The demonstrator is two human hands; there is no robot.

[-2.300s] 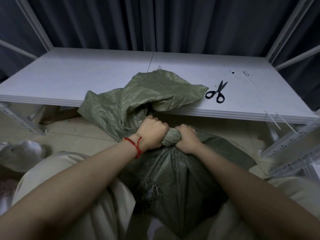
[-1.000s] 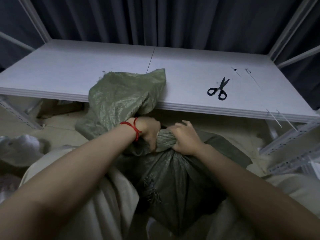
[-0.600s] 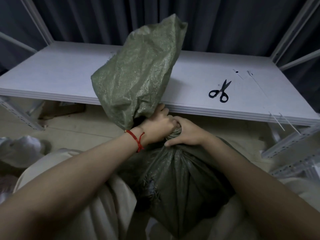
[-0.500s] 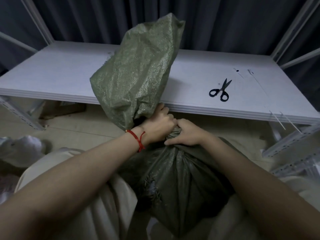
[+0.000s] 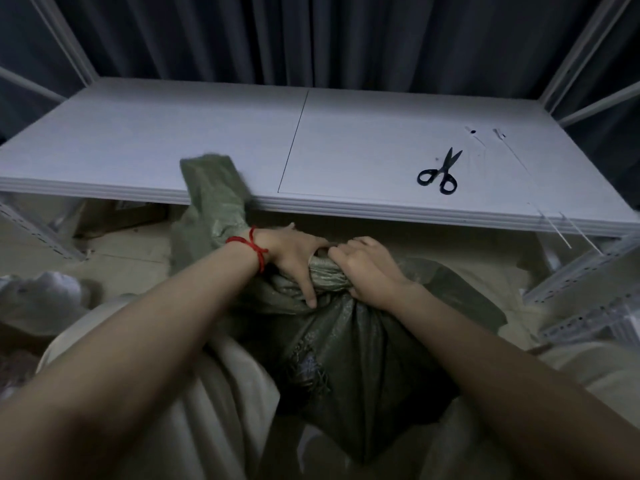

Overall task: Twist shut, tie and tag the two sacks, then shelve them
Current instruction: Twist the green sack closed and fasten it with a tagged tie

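A filled green woven sack (image 5: 367, 372) stands between my knees, below the white shelf board (image 5: 173, 140). Its mouth is gathered into a twisted neck (image 5: 325, 275) between my hands. My left hand (image 5: 294, 254), with a red string at the wrist, curls around the neck from the left, thumb pointing down. My right hand (image 5: 367, 268) grips the neck from the right. The loose top of the sack (image 5: 214, 195) hangs out to the left and laps over the shelf's front edge, blurred.
Black scissors (image 5: 439, 169) lie on the right part of the shelf. Thin white cable ties (image 5: 554, 223) lie near its right front corner, with more further back (image 5: 498, 136). White shelf uprights stand at both sides. A pale bundle (image 5: 38, 296) lies on the floor at left.
Half a second ago the sack's loose top stood upright above my left hand. It has now swung down to the left over the shelf edge, and my left hand has turned over on the neck.
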